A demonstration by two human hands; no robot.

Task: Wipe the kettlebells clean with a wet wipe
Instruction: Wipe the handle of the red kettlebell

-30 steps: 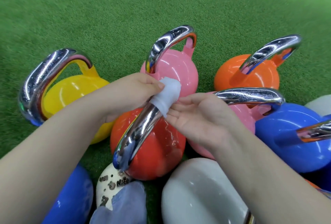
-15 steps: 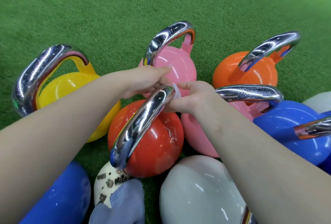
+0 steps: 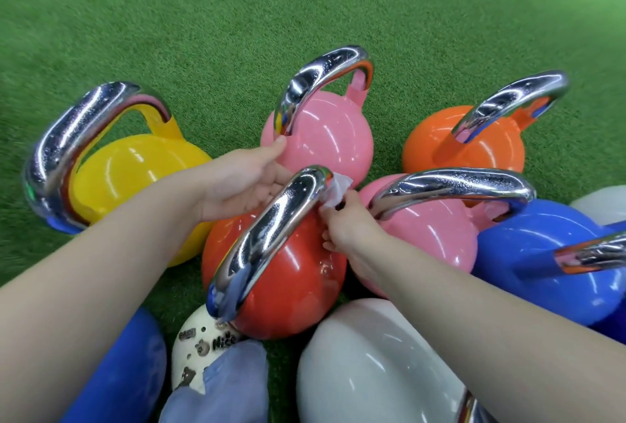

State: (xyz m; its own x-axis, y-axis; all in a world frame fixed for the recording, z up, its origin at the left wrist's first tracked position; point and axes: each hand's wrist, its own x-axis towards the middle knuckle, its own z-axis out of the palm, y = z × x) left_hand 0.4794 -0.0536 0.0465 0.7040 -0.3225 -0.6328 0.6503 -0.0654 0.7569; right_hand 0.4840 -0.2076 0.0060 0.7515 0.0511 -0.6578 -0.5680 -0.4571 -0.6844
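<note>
Wet wipe [image 3: 333,189]: white, crumpled, pinched by right hand [image 3: 349,224] against red kettlebell [image 3: 284,273] handle, frame centre; left hand [image 3: 244,182] relaxed open; pink kettlebell [image 3: 325,134] crowded behind.

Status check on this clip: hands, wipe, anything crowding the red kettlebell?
Right hand pinches white wet wipe at red kettlebell's chrome handle. Left hand open, beside handle. Pink kettlebell crowds right side.

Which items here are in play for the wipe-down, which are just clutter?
In play: wet wipe, pinched by right hand; red kettlebell; left hand behind its handle; other kettlebells, e.g. yellow kettlebell.
Clutter: white shoe; green turf.
</note>
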